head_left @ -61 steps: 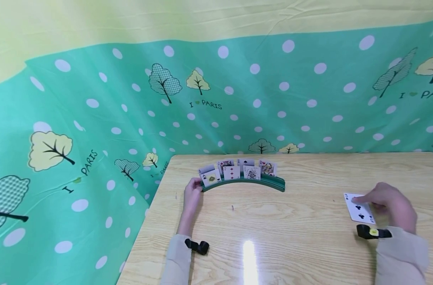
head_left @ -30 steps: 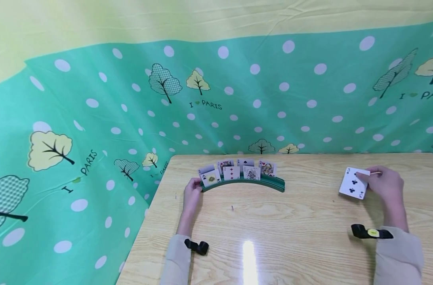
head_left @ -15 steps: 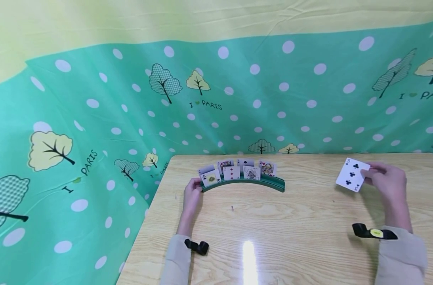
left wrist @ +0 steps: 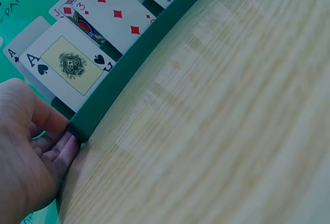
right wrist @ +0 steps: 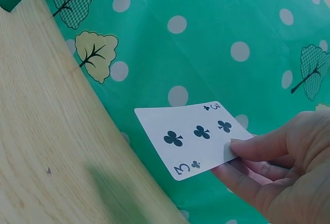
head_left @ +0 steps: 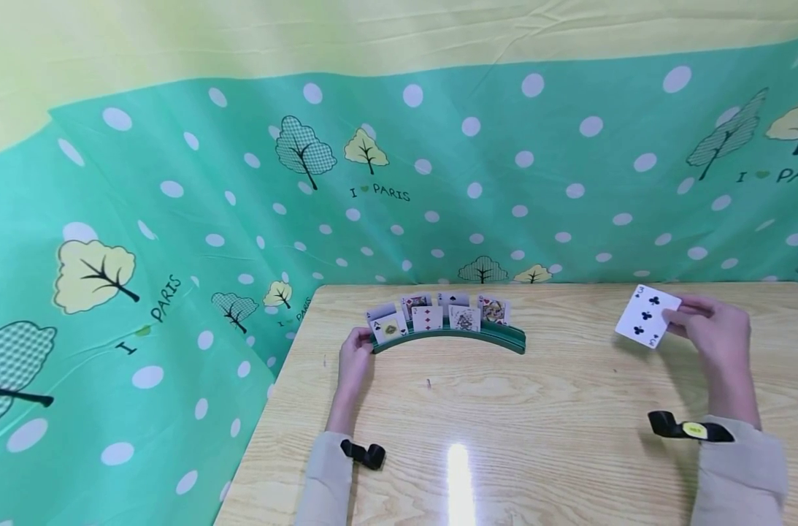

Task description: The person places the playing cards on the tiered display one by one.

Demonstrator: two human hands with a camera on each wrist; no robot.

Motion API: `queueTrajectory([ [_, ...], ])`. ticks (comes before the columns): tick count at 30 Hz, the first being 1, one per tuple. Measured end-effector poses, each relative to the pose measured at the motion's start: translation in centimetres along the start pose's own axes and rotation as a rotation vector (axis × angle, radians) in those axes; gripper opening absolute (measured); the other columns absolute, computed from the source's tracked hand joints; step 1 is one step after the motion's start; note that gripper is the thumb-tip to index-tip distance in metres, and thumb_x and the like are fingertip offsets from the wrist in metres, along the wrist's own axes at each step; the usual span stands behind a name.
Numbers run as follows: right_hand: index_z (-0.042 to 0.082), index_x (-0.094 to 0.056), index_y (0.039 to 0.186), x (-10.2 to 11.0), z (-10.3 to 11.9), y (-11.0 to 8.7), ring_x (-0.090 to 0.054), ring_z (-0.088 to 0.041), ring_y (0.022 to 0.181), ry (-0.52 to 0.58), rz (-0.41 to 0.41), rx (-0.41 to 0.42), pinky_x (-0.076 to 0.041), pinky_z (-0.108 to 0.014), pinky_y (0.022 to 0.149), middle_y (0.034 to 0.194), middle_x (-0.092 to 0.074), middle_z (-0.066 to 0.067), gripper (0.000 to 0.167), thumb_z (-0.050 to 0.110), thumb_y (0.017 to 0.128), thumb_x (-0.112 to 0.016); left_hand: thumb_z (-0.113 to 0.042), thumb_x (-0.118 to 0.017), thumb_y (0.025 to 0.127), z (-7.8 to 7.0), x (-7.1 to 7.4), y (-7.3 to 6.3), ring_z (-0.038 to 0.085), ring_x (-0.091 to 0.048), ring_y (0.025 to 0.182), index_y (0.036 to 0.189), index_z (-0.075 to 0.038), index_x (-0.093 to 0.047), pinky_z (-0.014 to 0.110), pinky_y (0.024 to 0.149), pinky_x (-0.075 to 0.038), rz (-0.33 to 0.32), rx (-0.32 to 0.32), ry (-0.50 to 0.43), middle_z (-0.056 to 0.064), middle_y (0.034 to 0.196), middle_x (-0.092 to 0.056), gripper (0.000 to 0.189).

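Note:
My right hand [head_left: 717,329] pinches a three of clubs playing card [head_left: 647,315] between thumb and fingers, raised above the right side of the table. In the right wrist view the card [right wrist: 193,136] faces up, its edge under the thumb. My left hand [head_left: 355,354] grips the left end of a curved green card holder [head_left: 497,334]. Two rows of cards stand in the holder. An ace of spades [left wrist: 69,65] is nearest my left fingers, then a three of diamonds [head_left: 427,319] and a joker [head_left: 464,319] in front. A jack and another face card show behind.
The light wooden table [head_left: 504,424] has a bright reflection near its front. A green dotted cloth [head_left: 536,204] hangs behind it and at its left side. The holder's right end [head_left: 513,343] shows no cards.
My right hand has lifted the three of clubs from low on the right, moved it away from me and tilted it. My left hand has stayed on the holder's end.

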State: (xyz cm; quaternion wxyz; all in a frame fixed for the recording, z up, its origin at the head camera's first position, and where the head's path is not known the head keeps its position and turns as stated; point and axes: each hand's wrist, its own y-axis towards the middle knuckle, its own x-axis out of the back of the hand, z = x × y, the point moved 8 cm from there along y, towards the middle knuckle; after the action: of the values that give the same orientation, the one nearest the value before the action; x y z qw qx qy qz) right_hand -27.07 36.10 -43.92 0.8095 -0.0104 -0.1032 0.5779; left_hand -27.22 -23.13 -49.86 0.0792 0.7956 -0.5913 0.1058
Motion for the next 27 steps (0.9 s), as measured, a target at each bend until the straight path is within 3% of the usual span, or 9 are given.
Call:
queueTrajectory([
  [6,0.012,-0.065,0.107,-0.3,0.3,-0.1,-0.07,-0.002,0.064,0.078,0.009,-0.01,-0.058,-0.019,0.064,0.073,-0.068,0.016,0.025,-0.01,0.094,-0.064,0.009,-0.046,0.09,-0.5,-0.1,-0.1,0.039,-0.059,0.111,0.124,0.013,-0.059,0.051,0.1,-0.047,0.007,0.008,0.003,0.029,0.119,-0.063,0.037],
  [11,0.009,-0.063,0.115,-0.5,0.8,-0.2,-0.069,0.001,0.066,-0.008,0.014,-0.013,-0.057,-0.019,0.066,0.073,-0.066,0.02,0.024,-0.006,0.096,-0.065,0.011,-0.045,0.089,-3.4,0.1,-1.8,0.043,-0.059,0.111,0.121,0.016,-0.057,0.052,0.1,-0.047,0.02,-0.001,0.017,0.032,0.118,-0.062,0.036],
  [14,0.012,-0.066,0.109,-0.7,1.1,-0.3,-0.069,0.0,0.066,-0.014,0.015,-0.013,-0.057,-0.018,0.065,0.073,-0.065,0.021,0.021,-0.004,0.096,-0.066,0.01,-0.045,0.088,-4.4,0.2,-2.4,0.043,-0.059,0.111,0.12,0.016,-0.057,0.05,0.098,-0.049,0.022,-0.018,0.016,0.031,0.117,-0.062,0.035],
  [17,0.023,-0.068,0.093,-0.8,1.3,-0.4,-0.07,-0.002,0.064,0.036,0.015,-0.018,-0.057,-0.018,0.063,0.073,-0.066,0.018,0.027,-0.004,0.095,-0.067,0.01,-0.046,0.088,-2.8,0.1,-1.3,0.041,-0.059,0.11,0.12,0.015,-0.058,0.047,0.095,-0.049,0.013,-0.016,0.018,0.03,0.117,-0.062,0.035],
  [20,0.024,-0.067,0.092,-1.1,1.4,-0.5,-0.07,-0.002,0.063,0.076,0.008,-0.017,-0.056,-0.017,0.061,0.073,-0.067,0.017,0.027,-0.003,0.094,-0.069,0.008,-0.047,0.089,-1.0,0.0,-0.3,0.037,-0.06,0.111,0.123,0.012,-0.059,0.042,0.095,-0.048,0.001,0.0,0.014,0.027,0.119,-0.064,0.037],
  [22,0.021,-0.067,0.096,-1.3,1.5,-0.5,-0.07,-0.001,0.065,0.057,0.004,-0.013,-0.056,-0.016,0.062,0.073,-0.067,0.019,0.023,-0.002,0.094,-0.07,0.007,-0.048,0.089,-0.1,0.0,0.2,0.036,-0.06,0.111,0.123,0.01,-0.06,0.04,0.094,-0.048,-0.003,0.001,0.013,0.026,0.119,-0.064,0.037],
  [24,0.012,-0.065,0.107,-1.5,1.7,-0.6,-0.069,0.001,0.065,0.04,0.002,-0.008,-0.056,-0.016,0.063,0.073,-0.067,0.02,0.019,-0.001,0.094,-0.07,0.006,-0.048,0.088,-0.1,0.0,0.1,0.035,-0.06,0.11,0.123,0.009,-0.061,0.04,0.094,-0.049,-0.002,-0.003,0.011,0.025,0.119,-0.064,0.037],
  [27,0.008,-0.064,0.114,-1.9,2.0,-0.7,-0.068,0.003,0.067,-0.024,-0.002,0.001,-0.056,-0.016,0.065,0.074,-0.066,0.023,0.021,0.0,0.096,-0.069,0.005,-0.048,0.088,0.0,0.0,0.2,0.035,-0.06,0.111,0.123,0.008,-0.061,0.042,0.096,-0.049,-0.001,0.002,0.011,0.024,0.12,-0.064,0.037],
])
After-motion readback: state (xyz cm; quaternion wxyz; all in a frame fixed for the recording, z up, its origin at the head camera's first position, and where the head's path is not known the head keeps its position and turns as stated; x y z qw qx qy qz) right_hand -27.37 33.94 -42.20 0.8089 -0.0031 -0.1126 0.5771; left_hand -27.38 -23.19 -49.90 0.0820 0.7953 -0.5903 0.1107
